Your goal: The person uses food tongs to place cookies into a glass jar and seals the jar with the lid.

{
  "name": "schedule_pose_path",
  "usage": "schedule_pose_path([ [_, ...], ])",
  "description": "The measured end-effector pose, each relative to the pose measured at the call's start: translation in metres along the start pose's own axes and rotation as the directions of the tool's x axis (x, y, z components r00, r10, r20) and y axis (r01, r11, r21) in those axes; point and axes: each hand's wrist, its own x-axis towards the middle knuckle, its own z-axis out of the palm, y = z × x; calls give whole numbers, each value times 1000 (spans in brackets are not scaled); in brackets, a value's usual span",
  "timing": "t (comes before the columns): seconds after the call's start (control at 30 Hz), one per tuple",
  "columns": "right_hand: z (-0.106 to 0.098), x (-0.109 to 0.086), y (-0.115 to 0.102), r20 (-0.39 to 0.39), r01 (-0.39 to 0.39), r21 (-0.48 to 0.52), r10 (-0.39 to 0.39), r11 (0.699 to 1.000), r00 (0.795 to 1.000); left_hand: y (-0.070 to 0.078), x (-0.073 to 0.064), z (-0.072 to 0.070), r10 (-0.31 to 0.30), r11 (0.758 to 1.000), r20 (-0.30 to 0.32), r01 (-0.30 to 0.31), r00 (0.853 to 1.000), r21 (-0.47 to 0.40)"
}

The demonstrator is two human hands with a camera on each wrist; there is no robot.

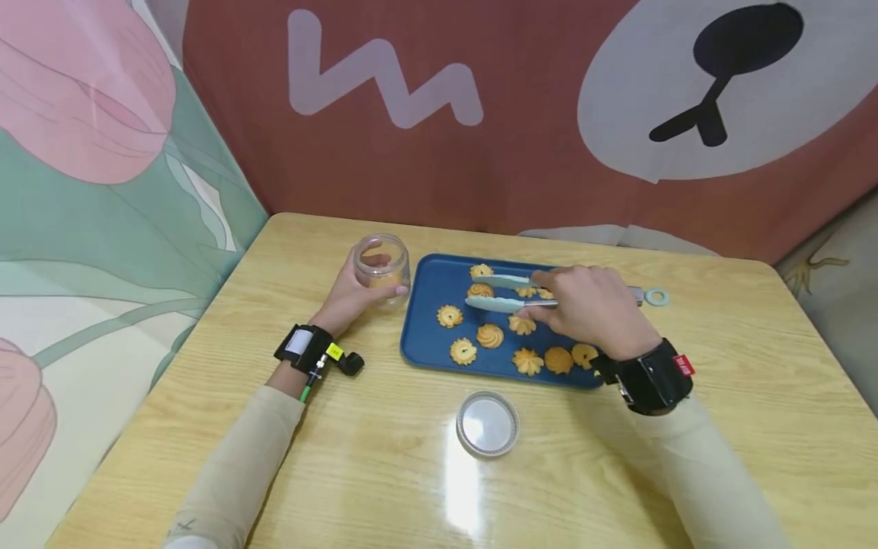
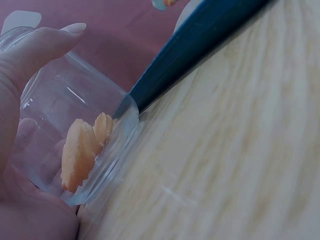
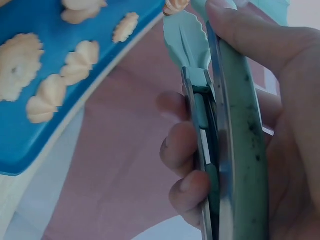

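Jar point(image 1: 403, 273): clear, with its mouth uncovered, left of centre in the head view, just beside the left edge of the blue tray point(image 1: 427, 313).
Jar contents: golden cookies point(image 2: 77, 152), at least two, gathered at the base end.
Tray contents: ridged and swirled biscuits point(image 1: 490, 336), at least ten, spread over the middle of the frame; the right hand point(image 1: 595, 306) covers part of the tray.
Lid point(image 1: 488, 425): round and clear, lying on the wooden table point(image 1: 384, 473), below the tray in the lower middle of the frame.
Left wrist view: shows the cookies' serrated edges through the jar wall, while the head view gives only a pale orange patch inside.
Right wrist view: shows the finger grip along the underside of the tongs point(image 1: 495, 305), mostly concealed from above; the lid appears in the head view alone.
Left hand point(image 1: 353, 296): thumb and fingers curled round the jar, thumb along its near side.
Right hand: fingers wrapped about both arms of the tongs, thumb on one arm.
Tong tips: apart, over the upper part of the tray, with a swirled biscuit between them in the head view; whether they touch it, I cannot tell.
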Motion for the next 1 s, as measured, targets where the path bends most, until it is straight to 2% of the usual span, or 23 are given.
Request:
schedule_pose_path([
  [0.17, -7, 7, -5, -41, -6, 28, 7, 1000, 999, 18, -6, 4, -9, 1000, 11, 9, 1000, -10],
  [0.33, -16, 16, -12, -98, 21, 32, -18, 999, 995, 25, -8, 6, -8, 1000, 11, 8, 1000, -5],
  [0.53, -24, 26, -22, -133, 62, 33, -57, 998, 990, 26, -9, 5, 1, 1000, 5, -1, 1000, -24],
  [0.83, -32, 44, -38, -176, 86, 57, -75, 995, 981, 26, -8, 5, 5, 1000, 9, -5, 1000, -16],
  [1.0, -34, 55, -49, -193, 111, 60, -98, 992, 976, 16, -6, 4, -4, 1000, 0, 4, 1000, -31],
])
